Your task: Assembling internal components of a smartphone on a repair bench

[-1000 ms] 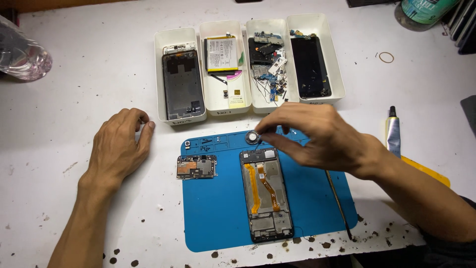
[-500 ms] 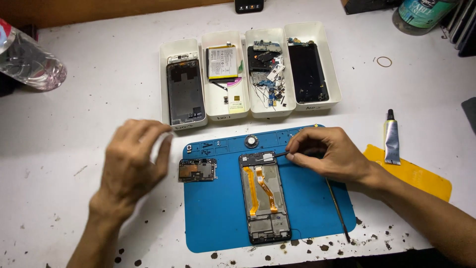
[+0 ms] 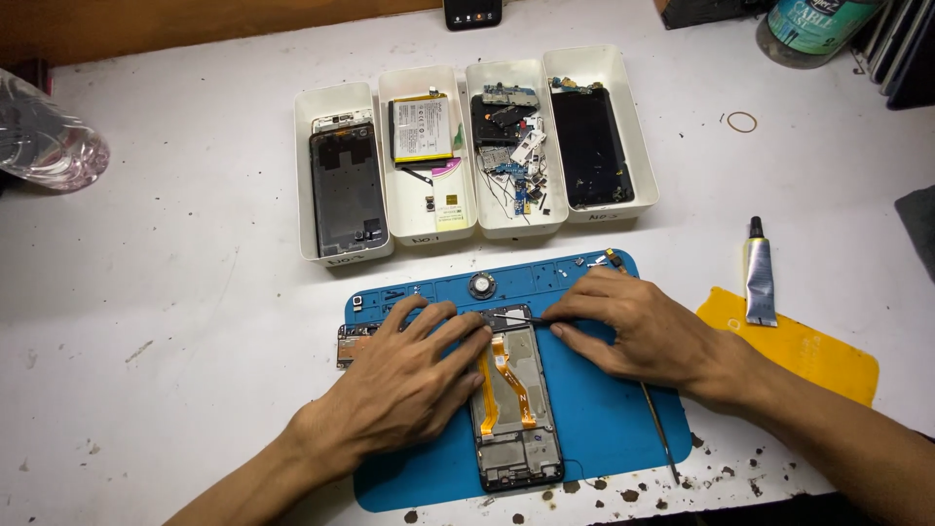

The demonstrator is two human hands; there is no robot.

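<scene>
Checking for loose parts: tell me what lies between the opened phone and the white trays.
Head view: only a small round part on the blue mat, between the phone frame and the white trays.

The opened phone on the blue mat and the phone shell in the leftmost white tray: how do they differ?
The opened phone shows orange flex cables; the phone shell looks dark and bare. The opened phone lies on the blue mat under the left hand; the phone shell rests untouched in the leftmost white tray. Both lie flat, lengthwise.

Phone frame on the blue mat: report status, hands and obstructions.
Left hand flat beside phone frame. Right hand pinching tweezers at its top edge. Circuit board partly under left hand.
</scene>
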